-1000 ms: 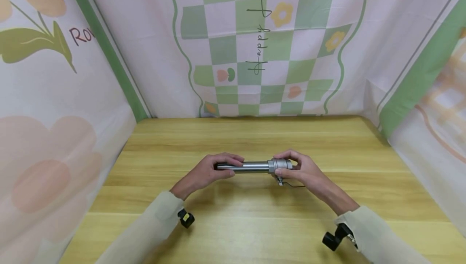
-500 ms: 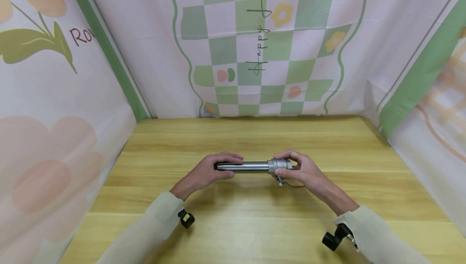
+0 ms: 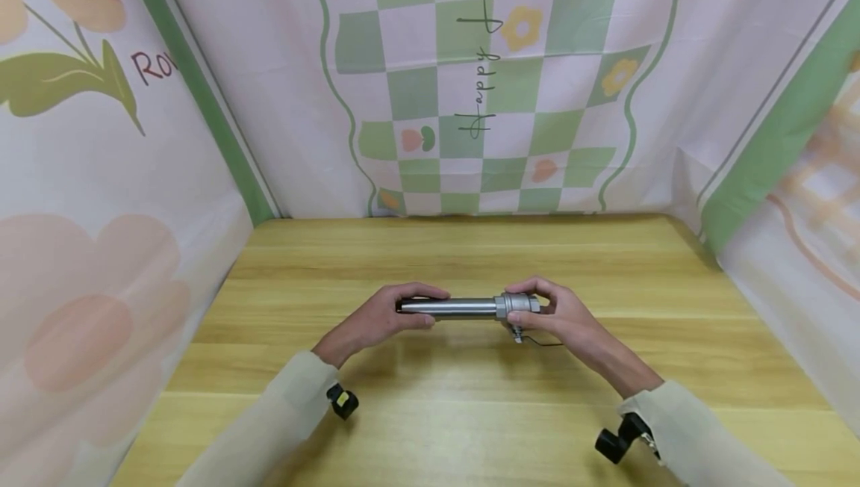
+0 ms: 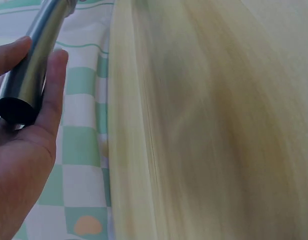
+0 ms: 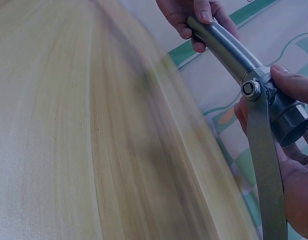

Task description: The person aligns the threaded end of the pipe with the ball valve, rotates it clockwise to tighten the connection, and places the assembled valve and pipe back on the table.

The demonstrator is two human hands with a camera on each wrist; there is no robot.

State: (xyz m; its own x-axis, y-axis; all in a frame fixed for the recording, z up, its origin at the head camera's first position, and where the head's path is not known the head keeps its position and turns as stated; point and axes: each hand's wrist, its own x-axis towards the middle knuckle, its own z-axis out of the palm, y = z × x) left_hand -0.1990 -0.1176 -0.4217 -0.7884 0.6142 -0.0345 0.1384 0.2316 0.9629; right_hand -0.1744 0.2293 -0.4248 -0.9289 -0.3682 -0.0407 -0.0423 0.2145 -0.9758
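Note:
A shiny steel pipe (image 3: 470, 308) is joined at its right end to a metal ball valve (image 3: 519, 306). The pair is held level over the wooden table. My left hand (image 3: 376, 315) holds the pipe's free end between thumb and fingers; in the left wrist view that pipe end (image 4: 18, 107) is dark and round. My right hand (image 3: 571, 317) grips the valve body, thumb on the near side and fingers on the far side. A flat lever handle (image 5: 265, 165), bolted to the valve with a nut (image 5: 250, 89), points back along the right palm.
The wooden table (image 3: 430, 427) spreads beneath both hands. Patterned cloth hangs behind it, with a checkered cloth panel (image 3: 463, 98) in the middle and further cloth (image 3: 134, 173) along the left side. Small black cameras (image 3: 343, 402) are strapped at both wrists.
The fingers of my left hand have shifted slightly on the pipe. My right hand, the valve and the pipe stay in place.

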